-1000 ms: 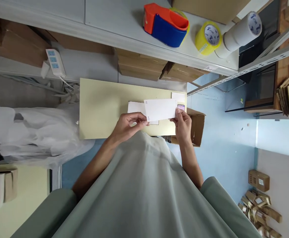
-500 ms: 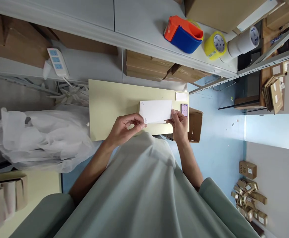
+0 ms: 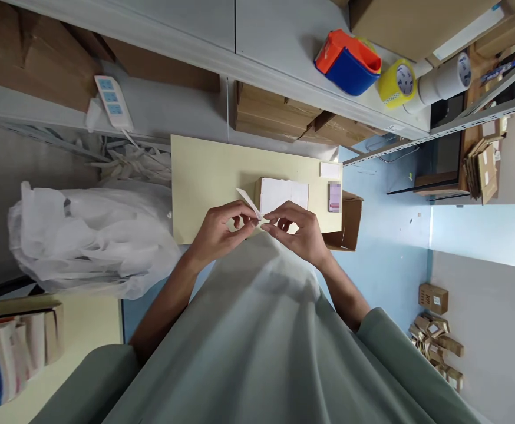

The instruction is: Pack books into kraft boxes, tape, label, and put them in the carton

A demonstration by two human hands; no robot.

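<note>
My left hand (image 3: 231,225) pinches the near end of a thin white paper sheet (image 3: 248,202), which stands tilted, nearly edge-on to me. The fingertips of my right hand (image 3: 296,229) close at that same end, against my left fingertips. Just what the right fingers grip there is partly hidden. Behind my hands a small box-like stack with a white top (image 3: 286,193) and brown side rests on the pale yellow table (image 3: 208,176). My right hand partly covers the near side of this stack.
A phone (image 3: 334,196) and a small white card (image 3: 329,170) lie at the table's right end, above an open carton (image 3: 350,221). The shelf holds a tape dispenser (image 3: 348,62) and tape rolls (image 3: 398,83). A white plastic bag (image 3: 93,241) bulges at left.
The white sheet has turned from lying face-up between both hands to nearly edge-on in my left fingers. My right hand has moved left to meet them, and the white-topped stack now shows.
</note>
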